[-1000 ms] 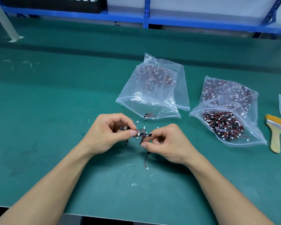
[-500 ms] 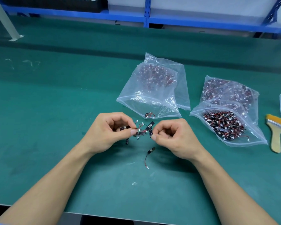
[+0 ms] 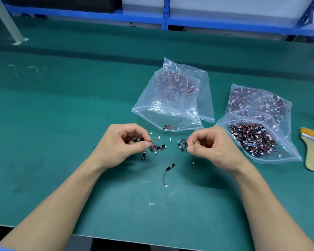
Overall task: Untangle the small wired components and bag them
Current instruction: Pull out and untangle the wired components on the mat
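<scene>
Left grip (image 3: 120, 144): left of centre, over the near part of the surface (image 3: 62, 124). The fingers are curled, and thumb and forefinger pinch a tangled cluster (image 3: 156, 146) of small black boards, red-and-black leads and white plugs.
Right grip (image 3: 212, 147): just right of the cluster and apart from it. The fingers are curled, and thumb and forefinger pinch a separate pair (image 3: 183, 146) of black boards. A red lead arches up and left from the pair to a white plug.
Loose component (image 3: 169, 171): lies alone on the surface, between the two hands and nearer than both. Its lead curves to a white plug at the near end.
Centre bag (image 3: 170, 113): clear plastic, just beyond the hands. One single component (image 3: 169, 127) lies at its near edge, seemingly inside.
Back bag (image 3: 179, 84): lies against the centre bag's far side and is filled with components.
Right bag (image 3: 286, 153): just right of the right grip, mouth gaping, heaped with black-and-red components.
Far right bag (image 3: 257, 100): touches the right bag's far side and is also filled.
Brush (image 3: 311, 153): wooden handle and yellow bristles, right of the right bag.
Shelf frame (image 3: 165, 17): blue, along the far side.
</scene>
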Action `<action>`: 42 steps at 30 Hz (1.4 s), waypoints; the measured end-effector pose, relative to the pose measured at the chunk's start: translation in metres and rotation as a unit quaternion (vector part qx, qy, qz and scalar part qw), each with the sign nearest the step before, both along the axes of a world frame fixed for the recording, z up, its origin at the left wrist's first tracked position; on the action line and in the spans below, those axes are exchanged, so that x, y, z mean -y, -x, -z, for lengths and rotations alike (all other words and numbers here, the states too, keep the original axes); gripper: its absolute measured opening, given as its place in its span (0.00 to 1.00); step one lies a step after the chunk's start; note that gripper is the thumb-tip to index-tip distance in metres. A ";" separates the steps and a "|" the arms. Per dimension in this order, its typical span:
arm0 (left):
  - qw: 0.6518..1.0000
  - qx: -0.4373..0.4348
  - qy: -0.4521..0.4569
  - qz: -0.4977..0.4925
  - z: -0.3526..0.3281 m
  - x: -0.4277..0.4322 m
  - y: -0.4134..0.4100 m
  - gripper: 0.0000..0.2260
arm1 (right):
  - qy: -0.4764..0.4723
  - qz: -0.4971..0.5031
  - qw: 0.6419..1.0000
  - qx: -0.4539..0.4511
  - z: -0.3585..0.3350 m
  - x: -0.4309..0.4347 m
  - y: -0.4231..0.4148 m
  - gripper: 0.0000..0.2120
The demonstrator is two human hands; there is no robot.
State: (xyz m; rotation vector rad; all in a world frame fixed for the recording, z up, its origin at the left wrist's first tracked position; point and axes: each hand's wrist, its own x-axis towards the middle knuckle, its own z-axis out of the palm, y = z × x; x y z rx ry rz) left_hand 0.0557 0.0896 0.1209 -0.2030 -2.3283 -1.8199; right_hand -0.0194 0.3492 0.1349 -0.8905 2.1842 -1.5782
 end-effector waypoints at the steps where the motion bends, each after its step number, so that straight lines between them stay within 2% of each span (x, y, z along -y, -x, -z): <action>1: 1.000 -0.002 0.000 -0.003 -0.001 0.001 0.000 0.05 | -0.039 0.000 0.999 -0.005 0.000 -0.004 0.002 0.04; 5: 1.000 -0.007 -0.011 -0.008 -0.001 0.003 0.000 0.05 | -0.175 -0.022 0.984 -0.021 0.002 -0.011 0.005 0.05; 7: 1.000 -0.005 -0.016 -0.008 0.000 0.003 0.000 0.05 | -0.209 -0.042 0.977 -0.009 0.003 -0.013 0.005 0.03; 9: 1.000 -0.004 -0.025 -0.006 0.000 0.004 0.001 0.05 | -0.228 -0.048 0.973 -0.007 0.002 -0.016 0.006 0.08; 12: 1.000 -0.004 -0.030 -0.002 0.002 0.005 0.002 0.05 | -0.214 -0.019 0.976 -0.030 0.001 -0.018 0.009 0.16; 15: 0.999 -0.004 -0.032 -0.001 0.003 0.005 0.002 0.04 | -0.181 0.004 0.982 -0.045 0.002 -0.017 0.011 0.14; 20: 0.999 -0.013 -0.037 -0.008 0.002 0.005 0.003 0.04 | -0.148 -0.004 0.987 -0.066 0.008 -0.010 0.009 0.03; 24: 0.999 -0.013 -0.041 -0.016 0.002 0.005 0.004 0.04 | -0.215 -0.037 0.970 -0.104 0.013 -0.003 0.005 0.07; 29: 0.999 -0.011 -0.040 -0.013 0.002 0.005 0.003 0.04 | -0.235 -0.052 0.962 -0.126 0.015 0.003 0.001 0.10; 35: 0.999 -0.011 -0.036 -0.016 0.003 0.005 0.003 0.05 | -0.212 -0.058 0.958 -0.186 0.022 0.027 -0.011 0.05; 40: 0.999 -0.009 -0.032 -0.018 0.004 0.005 0.003 0.06 | -0.190 -0.068 0.951 -0.234 0.025 0.040 -0.021 0.05; 42: 0.999 -0.008 -0.033 -0.017 0.004 0.005 0.003 0.06 | -0.155 -0.034 0.959 -0.236 0.023 0.037 -0.021 0.06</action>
